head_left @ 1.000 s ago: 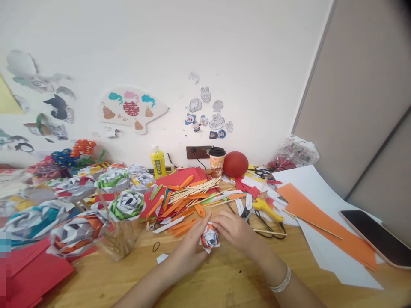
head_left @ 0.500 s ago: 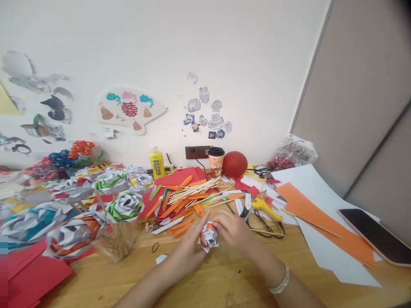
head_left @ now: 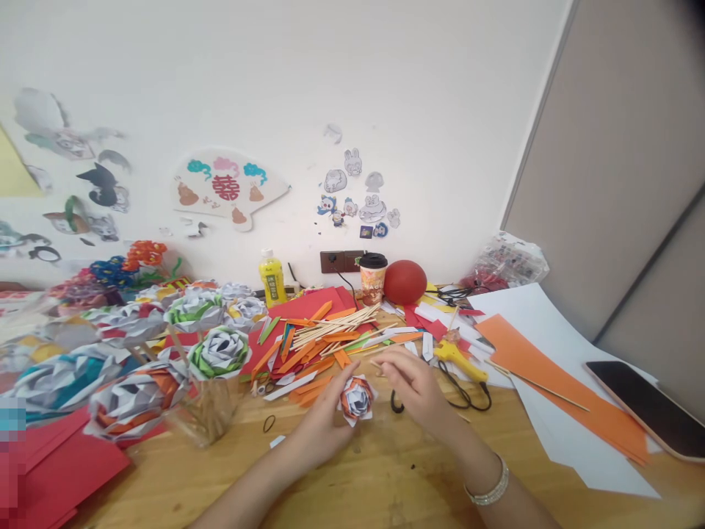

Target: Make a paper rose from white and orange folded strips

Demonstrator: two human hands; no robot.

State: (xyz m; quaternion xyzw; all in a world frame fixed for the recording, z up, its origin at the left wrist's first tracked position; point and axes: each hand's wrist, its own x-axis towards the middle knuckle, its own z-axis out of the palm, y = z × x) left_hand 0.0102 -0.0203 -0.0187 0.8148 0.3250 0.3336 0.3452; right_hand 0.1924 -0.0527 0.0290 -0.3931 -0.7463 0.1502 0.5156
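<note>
A wooden table [head_left: 352, 485] is being seen from above, set against a white wall [head_left: 352, 88] that is being decorated with cartoon stickers [head_left: 358, 198] and a paper fan [head_left: 228, 187]. A grey partition [head_left: 622, 162] is standing at the right. The far middle of the table is being covered by red sheets [head_left: 308, 305], orange strips [head_left: 308, 360] and a bundle of wooden sticks [head_left: 335, 327]. Finished paper roses [head_left: 217, 351] are being kept at the left, some in a clear cup [head_left: 206, 411]. A yellow bottle [head_left: 272, 279], a lidded cup [head_left: 372, 278] and a red balloon [head_left: 405, 282] are lined up by the wall. A yellow glue gun [head_left: 457, 360], scissors [head_left: 468, 389], an orange sheet [head_left: 556, 382] on white paper [head_left: 551, 323] and a phone [head_left: 650, 408] are lying to the right.

A small orange-and-white paper rose [head_left: 357, 398] is being gripped at the near middle of the table by the left hand [head_left: 324, 430], with the fingers closed around its left side and base. The right hand [head_left: 416, 386] is being held just beside the rose, apart from it, with fingers loosely curled and partly open; nothing is being visibly held in it. A bracelet [head_left: 487, 483] is being worn on the right wrist.
</note>
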